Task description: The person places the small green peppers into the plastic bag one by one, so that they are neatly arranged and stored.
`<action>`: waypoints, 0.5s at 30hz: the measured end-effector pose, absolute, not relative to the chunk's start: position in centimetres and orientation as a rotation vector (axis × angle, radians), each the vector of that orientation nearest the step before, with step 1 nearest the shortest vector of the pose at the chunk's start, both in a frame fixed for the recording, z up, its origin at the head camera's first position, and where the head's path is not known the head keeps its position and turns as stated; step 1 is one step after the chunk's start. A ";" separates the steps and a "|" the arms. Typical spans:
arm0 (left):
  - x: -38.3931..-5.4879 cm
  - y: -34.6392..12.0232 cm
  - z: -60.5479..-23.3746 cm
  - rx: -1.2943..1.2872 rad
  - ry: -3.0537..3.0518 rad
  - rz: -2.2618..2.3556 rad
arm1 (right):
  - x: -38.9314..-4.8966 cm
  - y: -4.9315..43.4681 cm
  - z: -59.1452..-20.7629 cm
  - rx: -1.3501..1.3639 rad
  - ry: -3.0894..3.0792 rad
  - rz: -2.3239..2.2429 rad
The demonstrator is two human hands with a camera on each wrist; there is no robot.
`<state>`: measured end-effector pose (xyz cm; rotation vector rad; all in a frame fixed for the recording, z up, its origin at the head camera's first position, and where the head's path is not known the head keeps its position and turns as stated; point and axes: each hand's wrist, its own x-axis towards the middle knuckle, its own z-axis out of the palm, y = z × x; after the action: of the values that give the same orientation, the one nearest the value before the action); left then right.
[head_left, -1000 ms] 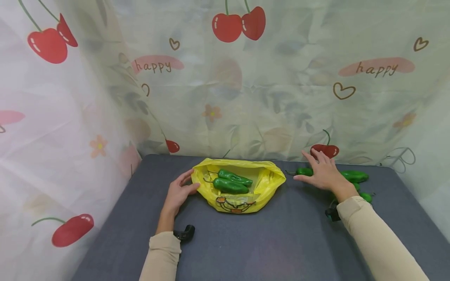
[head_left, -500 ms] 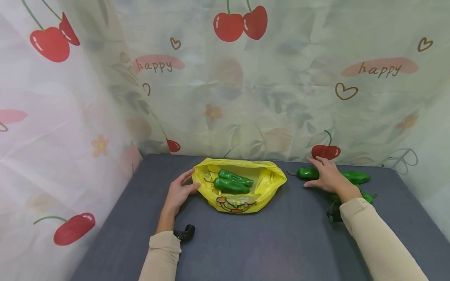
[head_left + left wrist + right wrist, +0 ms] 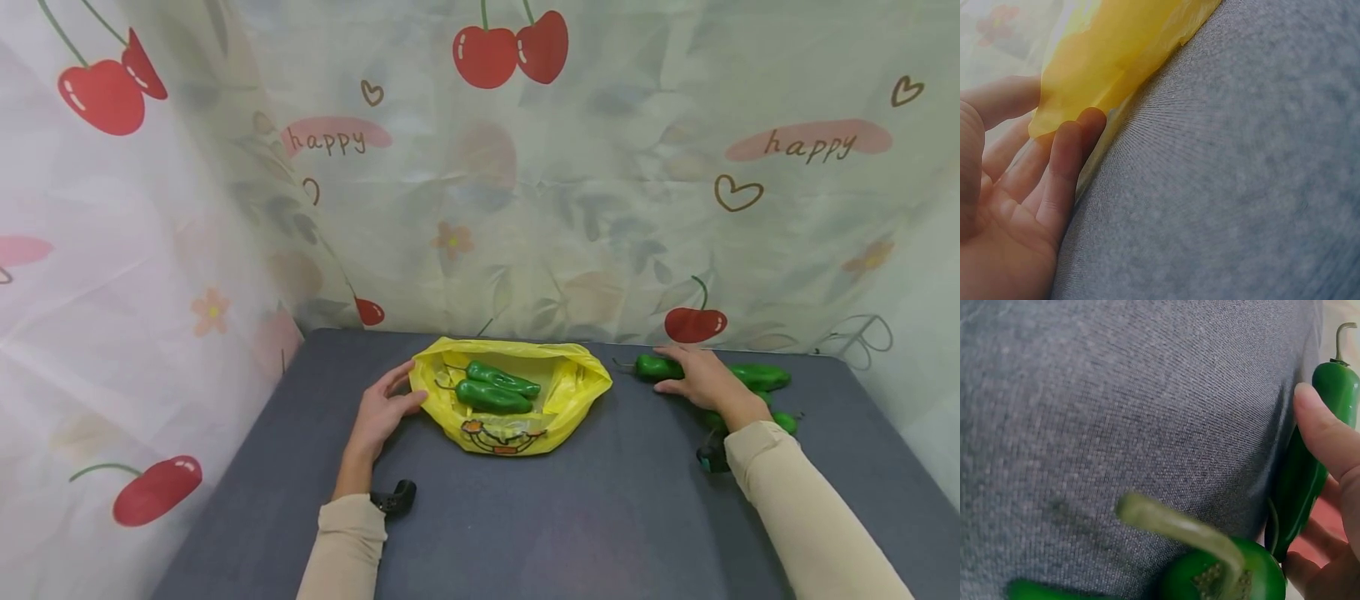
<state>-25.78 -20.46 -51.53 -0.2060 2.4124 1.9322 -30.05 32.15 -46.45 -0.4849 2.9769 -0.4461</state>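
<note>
A yellow plastic bag [image 3: 570,417] with a printed cartoon figure lies with its mouth wide apart at the middle back of the table. Two green peppers [image 3: 491,397] lie inside it. My left hand [image 3: 378,412] holds the bag's left edge between thumb and fingers; the left wrist view shows the yellow film [image 3: 1110,56] there. At the back right, my right hand [image 3: 705,383] grips a long green pepper [image 3: 656,367], its thumb on the near side and fingers on the far side. The right wrist view shows this pepper's stem end [image 3: 1335,381] sticking out past the thumb.
More green peppers [image 3: 761,375] lie under and beyond the right hand, partly hidden by it. One with a thick stem [image 3: 1235,575] is close to the right wrist camera. A printed curtain [image 3: 525,250] hangs behind the grey table [image 3: 525,525].
My right hand has come down and slightly right onto the pepper, its fingers drawing in from a spread pose. The left hand and the bag have stayed in place.
</note>
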 end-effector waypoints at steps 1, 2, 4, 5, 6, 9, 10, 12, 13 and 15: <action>-25.8 -20.5 -51.5 -0.205 2.414 1.931 | -30.0 32.2 -46.5 -0.488 2.980 -0.436; -25.8 -20.4 -51.5 -0.204 2.414 1.931 | -30.0 32.1 -46.5 -0.484 2.980 -0.432; -25.8 -20.4 -51.5 -0.204 2.411 1.932 | -30.1 32.1 -46.6 -0.470 2.975 -0.421; -25.8 -20.4 -51.5 -0.203 2.409 1.934 | -30.1 32.0 -46.6 -0.465 2.973 -0.415; -25.7 -20.4 -51.5 -0.202 2.408 1.934 | -30.2 32.0 -46.7 -0.462 2.972 -0.410; -25.7 -20.5 -51.5 -0.203 2.405 1.939 | -30.3 31.9 -46.8 -0.445 2.966 -0.407; -25.7 -20.5 -51.5 -0.205 2.405 1.940 | -30.4 31.9 -46.8 -0.439 2.964 -0.409; -25.7 -20.5 -51.5 -0.202 2.408 1.940 | -30.4 31.9 -46.8 -0.430 2.959 -0.414; -25.7 -20.5 -51.5 -0.206 2.406 1.941 | -30.4 31.8 -46.7 -0.424 2.957 -0.417; -25.6 -20.5 -51.4 -0.211 2.408 1.940 | -30.4 31.7 -46.6 -0.418 2.956 -0.424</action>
<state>-25.65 -20.50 -51.45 -0.2109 2.4078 1.9402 -30.36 31.74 -46.63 -0.4180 2.9558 -0.4240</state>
